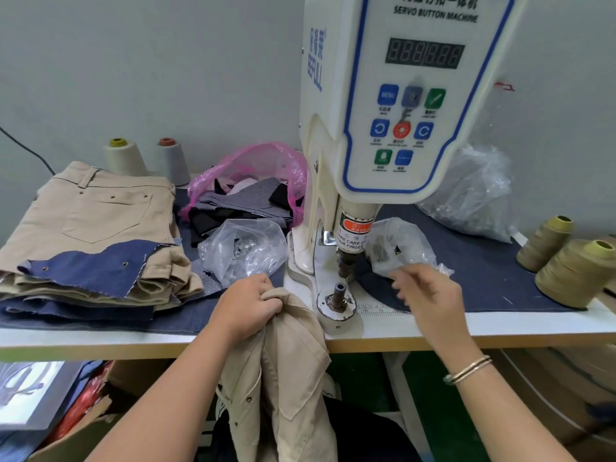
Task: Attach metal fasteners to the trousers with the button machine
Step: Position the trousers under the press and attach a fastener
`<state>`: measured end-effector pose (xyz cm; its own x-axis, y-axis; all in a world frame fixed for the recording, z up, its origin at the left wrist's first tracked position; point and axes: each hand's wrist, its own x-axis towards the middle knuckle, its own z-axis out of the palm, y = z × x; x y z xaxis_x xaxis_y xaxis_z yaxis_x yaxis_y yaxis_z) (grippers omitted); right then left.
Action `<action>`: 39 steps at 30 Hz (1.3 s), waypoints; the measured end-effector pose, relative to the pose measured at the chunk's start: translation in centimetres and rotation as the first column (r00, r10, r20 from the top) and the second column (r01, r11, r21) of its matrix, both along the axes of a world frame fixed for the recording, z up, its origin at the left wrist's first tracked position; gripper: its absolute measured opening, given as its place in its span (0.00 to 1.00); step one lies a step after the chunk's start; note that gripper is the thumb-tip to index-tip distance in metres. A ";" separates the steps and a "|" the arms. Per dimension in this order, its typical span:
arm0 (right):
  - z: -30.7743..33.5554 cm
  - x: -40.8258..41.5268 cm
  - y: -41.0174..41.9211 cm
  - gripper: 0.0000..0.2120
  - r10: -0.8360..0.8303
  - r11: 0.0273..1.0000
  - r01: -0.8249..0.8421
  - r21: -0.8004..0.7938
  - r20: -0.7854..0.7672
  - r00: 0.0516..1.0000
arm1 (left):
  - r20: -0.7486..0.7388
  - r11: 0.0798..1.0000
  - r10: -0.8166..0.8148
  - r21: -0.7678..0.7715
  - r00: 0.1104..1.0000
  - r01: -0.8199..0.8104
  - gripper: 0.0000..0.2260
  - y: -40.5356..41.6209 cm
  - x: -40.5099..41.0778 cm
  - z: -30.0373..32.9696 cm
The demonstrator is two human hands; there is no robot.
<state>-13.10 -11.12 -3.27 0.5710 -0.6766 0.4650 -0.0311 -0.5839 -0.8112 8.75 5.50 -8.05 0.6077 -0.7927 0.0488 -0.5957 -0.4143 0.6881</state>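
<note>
My left hand (248,303) is clenched on a bunched fold of the trousers (283,371) at the front edge of the tabletop (100,341), centre of the frame. The rest of the garment hangs down off the edge into my lap, so its long axis runs roughly vertical in the picture, top at my fist and the body of the cloth below it.

My right hand (425,296) sits right of centre, blurred, fingers spread loosely toward a small clear bag (396,248) just above it. I cannot tell whether the fingertips actually pinch the plastic or a fastener; it looks released to me.

The relation that matters: the lower die (339,291) of the button machine (393,95) stands between my two hands, just up and right of the left fist and just left of the right fingers. The punch (345,261) hangs directly above it with a gap between. The trousers are beside the die, not over it, and nothing lies on it yet. The left hand is the nearer one for carrying cloth across; I judge the next move is a short shift up and right to lay the fold on the die, once a fastener is seated.

In the left of the frame a stack of finished trousers (90,215) lies well apart, with another bag of fasteners (243,248) near my left hand.
</note>
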 end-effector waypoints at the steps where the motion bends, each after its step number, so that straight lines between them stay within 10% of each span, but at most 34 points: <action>1: 0.7 0.6 1.4 0.10 0.113 0.989 -0.112 -0.094 0.009 0.994 | 0.006 1.000 0.001 0.000 1.000 -0.001 0.11 0.0 0.1 -0.1; 5: 1.9 4.8 7.9 0.13 0.471 0.827 -0.469 -0.310 -0.073 0.879 | 0.005 1.000 0.020 0.003 1.000 -0.020 0.10 0.0 -0.3 0.1; 9: 1.7 12.5 11.0 0.11 0.396 0.832 -0.485 -0.270 -0.323 0.859 | -0.205 0.968 0.179 -0.137 0.962 -0.209 0.42 0.3 -0.6 -0.1; 19: 0.5 24.5 7.8 0.14 -0.084 0.842 -0.433 -0.321 -0.872 0.483 | -0.003 0.994 0.040 -0.104 0.999 -0.041 0.13 0.3 -0.4 0.3; 39: -2.0 25.8 6.6 0.12 -0.167 0.834 -0.308 -0.459 -0.740 0.651 | 0.010 0.997 0.050 -0.059 0.999 -0.050 0.06 0.1 0.0 -0.3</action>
